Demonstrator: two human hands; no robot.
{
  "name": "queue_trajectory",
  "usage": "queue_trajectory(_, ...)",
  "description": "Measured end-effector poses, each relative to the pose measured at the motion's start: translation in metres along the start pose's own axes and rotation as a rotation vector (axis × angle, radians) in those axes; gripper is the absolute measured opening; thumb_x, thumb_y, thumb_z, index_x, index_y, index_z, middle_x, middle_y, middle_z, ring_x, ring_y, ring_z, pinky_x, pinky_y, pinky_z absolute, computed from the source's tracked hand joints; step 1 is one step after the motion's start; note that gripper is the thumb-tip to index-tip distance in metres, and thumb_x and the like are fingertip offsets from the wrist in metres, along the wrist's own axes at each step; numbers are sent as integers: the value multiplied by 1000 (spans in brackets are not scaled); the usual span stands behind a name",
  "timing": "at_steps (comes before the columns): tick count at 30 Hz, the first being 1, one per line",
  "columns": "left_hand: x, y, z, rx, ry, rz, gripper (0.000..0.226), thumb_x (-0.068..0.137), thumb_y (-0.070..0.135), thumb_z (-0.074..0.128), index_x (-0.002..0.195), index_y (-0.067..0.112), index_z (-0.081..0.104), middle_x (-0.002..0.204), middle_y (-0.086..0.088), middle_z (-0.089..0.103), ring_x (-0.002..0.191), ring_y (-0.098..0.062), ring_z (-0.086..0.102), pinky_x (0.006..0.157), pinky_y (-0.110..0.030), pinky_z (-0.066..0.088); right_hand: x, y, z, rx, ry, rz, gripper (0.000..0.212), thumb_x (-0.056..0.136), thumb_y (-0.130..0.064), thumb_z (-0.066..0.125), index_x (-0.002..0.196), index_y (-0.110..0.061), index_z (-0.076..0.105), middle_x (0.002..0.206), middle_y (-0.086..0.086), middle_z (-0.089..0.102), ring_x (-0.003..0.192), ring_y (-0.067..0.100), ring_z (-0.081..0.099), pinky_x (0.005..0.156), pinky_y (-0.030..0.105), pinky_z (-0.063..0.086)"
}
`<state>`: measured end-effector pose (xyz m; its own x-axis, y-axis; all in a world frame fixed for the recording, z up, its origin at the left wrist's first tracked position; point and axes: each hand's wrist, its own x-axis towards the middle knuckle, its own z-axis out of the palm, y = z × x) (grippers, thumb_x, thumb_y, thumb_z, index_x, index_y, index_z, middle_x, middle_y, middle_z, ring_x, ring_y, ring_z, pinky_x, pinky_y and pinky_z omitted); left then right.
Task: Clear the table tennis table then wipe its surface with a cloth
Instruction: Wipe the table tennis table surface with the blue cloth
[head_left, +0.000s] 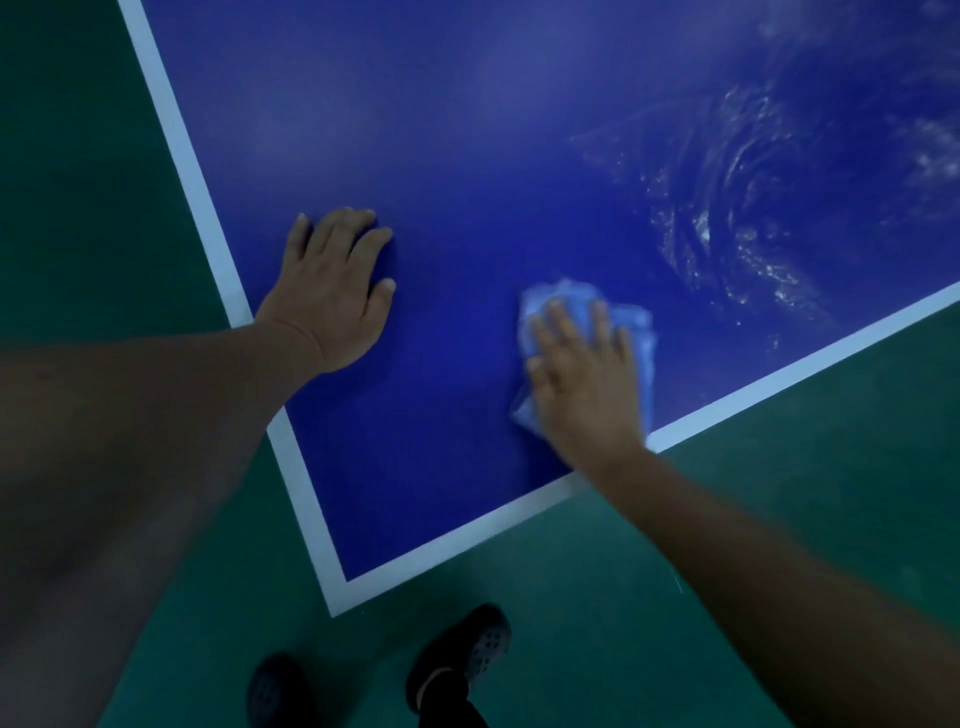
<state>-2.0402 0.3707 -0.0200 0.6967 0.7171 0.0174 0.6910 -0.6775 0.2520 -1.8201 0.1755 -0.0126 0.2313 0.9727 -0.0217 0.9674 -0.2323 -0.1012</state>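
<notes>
Blue tabletop (467, 130) looks cleared, wiping underway: right hand (584, 384) presses the cloth (634, 332) flat-fingered near the corner, left hand (332, 291) rests open, smears beyond the cloth remain.

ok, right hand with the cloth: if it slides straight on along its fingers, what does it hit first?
Nothing solid: the right hand on the cloth points up-table over bare blue table surface. It would probably pass just left of the wet swirl marks.

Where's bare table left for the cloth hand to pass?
Free: the dry blue surface beyond the left hand, and the corner between both hands. The right hand presses the light blue cloth; wet swirl marks lie beyond it.
</notes>
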Motion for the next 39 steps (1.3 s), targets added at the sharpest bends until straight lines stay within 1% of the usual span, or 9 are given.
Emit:
queue_trajectory(3,0,-1,1,10,-3,-8,64,97,43,25,148,6,35,153,-12,31,146,-29,23,122,-53,5,18,-9,3,-67,-92,-407,51,101,-38,30,148,-24,43,157,-2,38,146,34,29,115,54,25)
queue_trajectory(8,1,0,0,1,-13,-14,63,99,43,20,147,6,38,153,-11,32,145,-28,24,122,-54,6,76,33,-12,64,5,186,49,105,-35,32,152,-21,39,161,-1,30,151,33,15,118,54,17)
queue_trajectory(13,1,1,-2,-6,-43,-41,64,99,43,17,148,9,39,156,-9,31,148,-28,21,122,-54,6,107,-3,-5,-36,-86,-385,49,104,-36,30,150,-22,41,160,-3,33,150,31,21,118,53,18)
queue_trajectory(16,1,3,-4,1,-56,-73,62,100,43,18,148,10,40,158,-9,28,149,-27,18,122,-56,5,165,-9,-11,-18,-113,-291,49,107,-36,28,154,-24,32,164,-5,22,153,28,9,121,53,12)
queue_trajectory(25,3,5,-10,46,-122,-105,57,97,43,35,144,13,50,156,-10,38,148,-27,27,115,-61,16,266,-100,-6,-8,-165,-574,51,106,-38,25,155,-27,31,164,-10,18,154,24,1,123,48,0)
queue_trajectory(30,8,3,-11,98,-138,-109,56,95,44,39,142,16,52,153,-9,43,147,-26,30,111,-58,18,340,-150,0,-110,-166,-737,53,104,-39,33,155,-26,29,164,-6,21,151,31,13,118,51,13)
queue_trajectory(34,6,2,-7,99,-123,-91,56,97,44,36,142,15,52,154,-10,42,147,-26,26,110,-58,20,405,-51,-16,-329,-41,-459,63,93,-42,48,149,-15,37,153,7,36,133,44,37,96,51,41)
queue_trajectory(37,6,3,-8,112,-119,-82,56,96,43,36,141,14,53,153,-11,43,146,-29,30,109,-60,21,423,24,-25,-159,-31,9,50,101,-33,34,148,-17,36,158,4,30,141,39,27,106,53,32)
queue_trajectory(39,6,3,-10,121,-133,-80,56,96,43,37,141,13,53,152,-12,43,145,-30,32,108,-60,20,419,16,-24,-89,-4,81,49,104,-32,27,151,-18,33,161,3,26,146,38,21,111,52,23)
